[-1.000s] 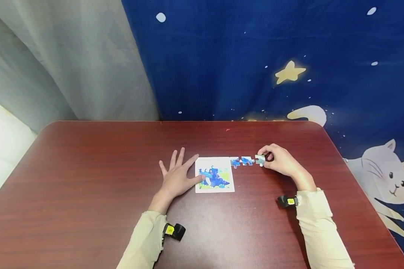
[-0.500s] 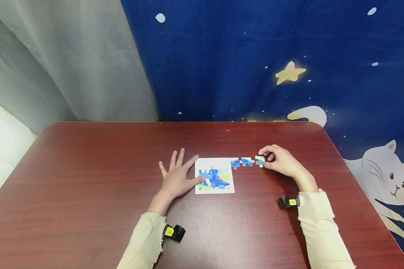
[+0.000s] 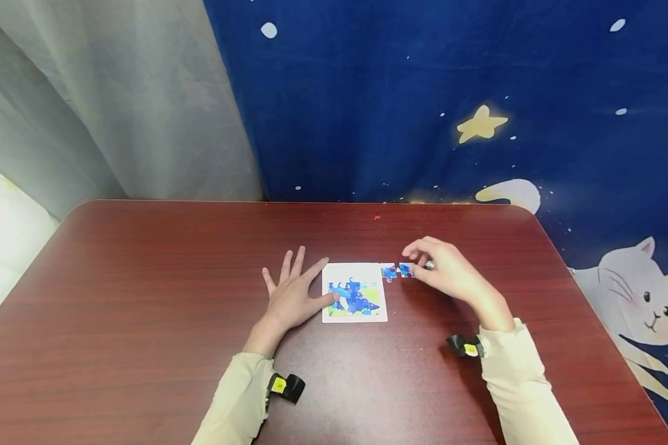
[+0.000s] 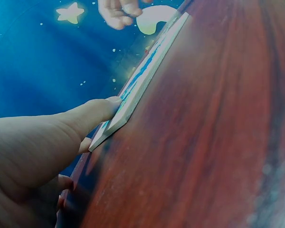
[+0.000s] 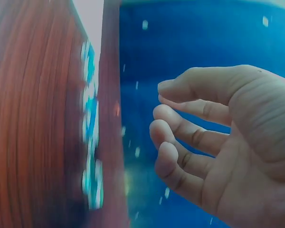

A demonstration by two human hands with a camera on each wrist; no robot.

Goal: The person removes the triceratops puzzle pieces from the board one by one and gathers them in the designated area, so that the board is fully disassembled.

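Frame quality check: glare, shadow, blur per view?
Head: pale glare on the table at near centre, shadow beside the right sleeve. Left wrist: puzzle board steeply foreshortened, table grain soft. Right wrist: puzzle pieces smeared, right grip sharper.

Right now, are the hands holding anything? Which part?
Nothing: the right hand is empty; the left hand rests its thumb on the left side of the puzzle board.

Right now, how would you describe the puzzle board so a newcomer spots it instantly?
On the dark red table, find the spread left hand. The puzzle board lies under its thumb, with a blue picture inside. Unlike the small loose pieces to its right, it is square, larger and white-bordered.
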